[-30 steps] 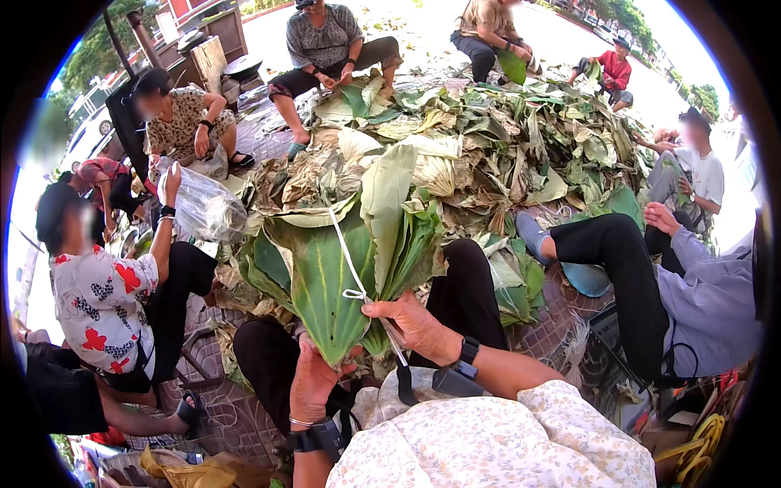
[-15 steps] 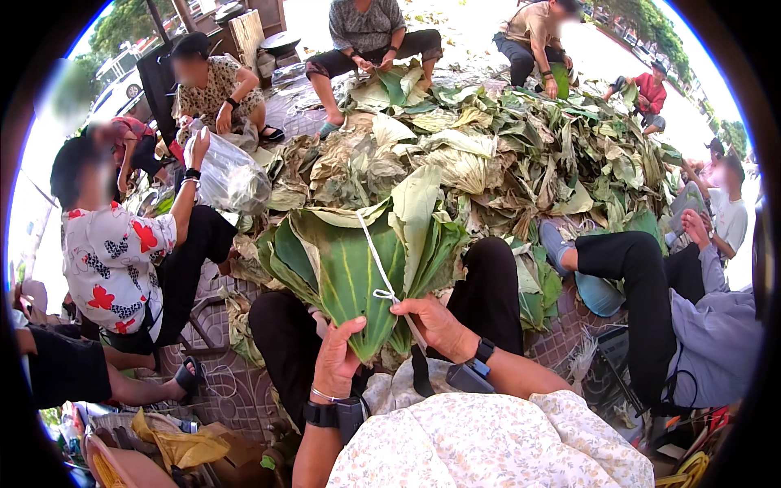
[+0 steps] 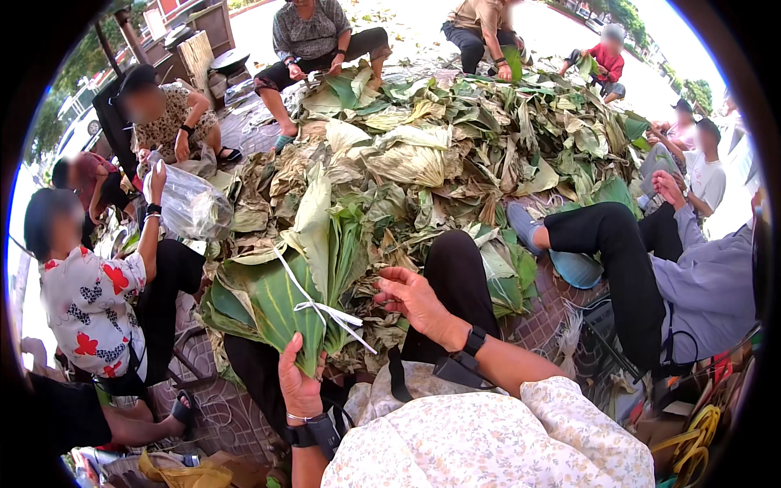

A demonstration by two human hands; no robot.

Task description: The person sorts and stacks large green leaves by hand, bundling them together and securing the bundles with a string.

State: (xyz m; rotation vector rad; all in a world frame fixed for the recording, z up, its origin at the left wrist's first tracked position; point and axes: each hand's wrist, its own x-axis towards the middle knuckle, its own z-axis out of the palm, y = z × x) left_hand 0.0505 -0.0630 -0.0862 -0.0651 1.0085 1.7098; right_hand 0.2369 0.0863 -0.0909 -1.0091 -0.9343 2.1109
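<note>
A bundle of large green leaves [image 3: 268, 294], folded into a fan, is held up by its narrow lower end in my left hand [image 3: 300, 381]. A white string [image 3: 319, 306] runs across the bundle and is knotted on its front, with loose ends sticking out to the right. The fingers of my left hand are wrapped round the pointed base, thumb in front. To the right of the string ends, my right hand [image 3: 416, 299] is in the air, fingers slightly bent and apart, holding nothing. It does not touch the bundle.
A big heap of dried and green leaves [image 3: 455, 154] spreads in front of my knees. Several people sit around it; one at the left holds a clear plastic bag [image 3: 195, 203]. Another tied leaf bundle [image 3: 506, 281] lies right of my knee. Yellow straps [image 3: 693, 443] lie at the lower right.
My right hand has let go of the white string and opened. My left hand has moved left with the leaf bundle, which now tilts. The whole view has shifted somewhat.
</note>
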